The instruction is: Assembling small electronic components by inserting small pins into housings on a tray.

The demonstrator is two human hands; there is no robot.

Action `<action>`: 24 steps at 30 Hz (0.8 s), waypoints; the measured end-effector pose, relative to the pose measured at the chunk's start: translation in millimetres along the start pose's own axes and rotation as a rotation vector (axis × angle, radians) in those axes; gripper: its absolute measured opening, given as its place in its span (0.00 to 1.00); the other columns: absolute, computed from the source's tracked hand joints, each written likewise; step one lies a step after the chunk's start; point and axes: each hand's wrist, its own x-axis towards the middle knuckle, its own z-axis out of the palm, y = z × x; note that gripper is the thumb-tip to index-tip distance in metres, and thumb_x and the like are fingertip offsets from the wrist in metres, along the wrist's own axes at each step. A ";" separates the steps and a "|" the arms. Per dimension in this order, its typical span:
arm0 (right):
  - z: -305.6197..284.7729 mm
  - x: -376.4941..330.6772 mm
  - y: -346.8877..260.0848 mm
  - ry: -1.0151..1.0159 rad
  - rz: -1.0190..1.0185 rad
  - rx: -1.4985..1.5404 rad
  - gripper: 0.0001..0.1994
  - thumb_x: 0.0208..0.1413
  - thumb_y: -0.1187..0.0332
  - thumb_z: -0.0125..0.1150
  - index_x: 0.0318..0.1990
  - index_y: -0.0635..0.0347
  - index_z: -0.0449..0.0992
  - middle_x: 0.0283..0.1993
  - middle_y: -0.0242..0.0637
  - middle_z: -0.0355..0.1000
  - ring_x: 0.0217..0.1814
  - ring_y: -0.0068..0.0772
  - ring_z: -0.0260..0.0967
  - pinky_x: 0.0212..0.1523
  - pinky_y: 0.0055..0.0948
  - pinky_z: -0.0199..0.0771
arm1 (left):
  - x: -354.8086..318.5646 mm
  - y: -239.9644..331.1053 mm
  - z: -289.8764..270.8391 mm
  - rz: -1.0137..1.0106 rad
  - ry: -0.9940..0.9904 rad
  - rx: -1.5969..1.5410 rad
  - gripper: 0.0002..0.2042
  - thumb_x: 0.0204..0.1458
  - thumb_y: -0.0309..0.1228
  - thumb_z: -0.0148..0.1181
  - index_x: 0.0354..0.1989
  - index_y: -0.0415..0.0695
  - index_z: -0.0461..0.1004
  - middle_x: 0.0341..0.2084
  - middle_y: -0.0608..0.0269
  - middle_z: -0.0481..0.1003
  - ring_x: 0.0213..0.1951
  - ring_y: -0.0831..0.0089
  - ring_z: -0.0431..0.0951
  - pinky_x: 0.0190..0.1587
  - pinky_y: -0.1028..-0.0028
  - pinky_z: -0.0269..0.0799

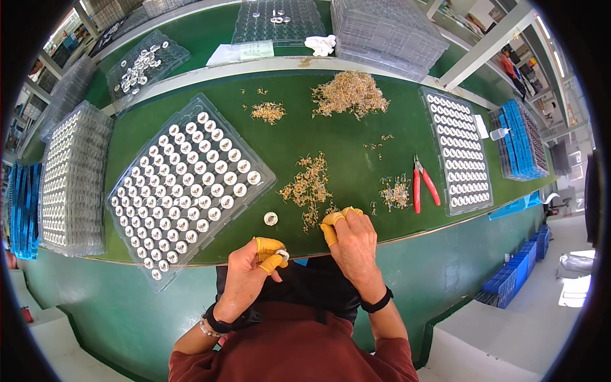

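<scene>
Left hand [245,274] pinches a small round part [282,255]; right hand [352,239] curls, fingertips pressed on loose yellow pieces [309,188].

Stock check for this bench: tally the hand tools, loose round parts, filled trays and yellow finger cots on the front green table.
Red-handled cutters: 1
Loose round part on the mat: 1
Round part held in the left hand: 1
Clear trays filled with round parts: 2, the large tray and the narrow tray
Yellow finger cots: 4, two on each hand; the right hand is at the small parts
Total: 9

A clear plastic tray of round white parts [191,184] lies left; red-handled cutters [425,186] lie right, brass pin piles [310,188] between.
</scene>
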 end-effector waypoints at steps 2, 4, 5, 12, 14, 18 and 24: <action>1.8 -0.8 3.2 0.011 0.044 0.033 0.08 0.44 0.73 0.68 0.32 0.60 0.75 0.29 0.40 0.67 0.32 0.45 0.65 0.34 0.39 0.67 | 0.5 -2.8 -0.6 0.011 -0.013 0.011 0.06 0.55 0.17 0.55 0.41 0.34 0.72 0.32 0.60 0.76 0.33 0.74 0.79 0.24 0.79 0.76; -0.9 -1.4 4.0 0.026 0.069 0.057 0.08 0.44 0.74 0.67 0.32 0.60 0.75 0.29 0.40 0.67 0.32 0.45 0.66 0.34 0.39 0.67 | 0.3 -1.6 0.9 0.007 -0.011 -0.004 0.06 0.55 0.17 0.56 0.41 0.34 0.72 0.32 0.61 0.76 0.32 0.76 0.78 0.25 0.80 0.75; -1.6 -2.2 4.0 0.042 0.094 0.081 0.07 0.44 0.74 0.67 0.32 0.60 0.75 0.29 0.40 0.67 0.32 0.45 0.66 0.34 0.39 0.67 | 0.3 -1.5 1.4 0.002 -0.010 -0.018 0.06 0.56 0.18 0.56 0.41 0.34 0.73 0.31 0.61 0.76 0.32 0.79 0.77 0.25 0.81 0.74; 2.4 -3.4 -5.7 -0.010 0.019 0.008 0.09 0.43 0.69 0.69 0.30 0.60 0.74 0.30 0.40 0.66 0.31 0.44 0.66 0.32 0.39 0.68 | -0.5 -2.8 6.7 -0.001 -0.011 -0.038 0.06 0.54 0.17 0.57 0.41 0.34 0.73 0.32 0.61 0.77 0.32 0.78 0.78 0.25 0.81 0.74; 4.3 -2.7 -5.9 -0.025 0.013 -0.011 0.09 0.44 0.69 0.68 0.29 0.61 0.73 0.29 0.41 0.65 0.30 0.43 0.65 0.31 0.39 0.68 | -0.9 -3.3 8.8 -0.018 -0.010 -0.059 0.07 0.54 0.17 0.57 0.40 0.34 0.72 0.33 0.60 0.77 0.32 0.77 0.78 0.25 0.81 0.75; 2.0 -6.5 -5.4 -0.037 0.128 0.185 0.07 0.46 0.73 0.66 0.30 0.62 0.73 0.28 0.40 0.68 0.29 0.41 0.67 0.29 0.37 0.70 | 0.3 -4.5 10.3 -0.023 -0.026 -0.070 0.07 0.54 0.16 0.57 0.40 0.33 0.72 0.33 0.59 0.77 0.32 0.76 0.79 0.25 0.80 0.76; -10.0 -25.4 -14.7 -0.153 0.525 0.852 0.06 0.50 0.80 0.62 0.34 0.64 0.72 0.31 0.34 0.73 0.31 0.21 0.71 0.32 0.22 0.71 | 0.4 0.7 17.0 -0.098 -0.099 -0.190 0.07 0.53 0.17 0.59 0.40 0.33 0.73 0.33 0.58 0.77 0.30 0.75 0.79 0.24 0.79 0.76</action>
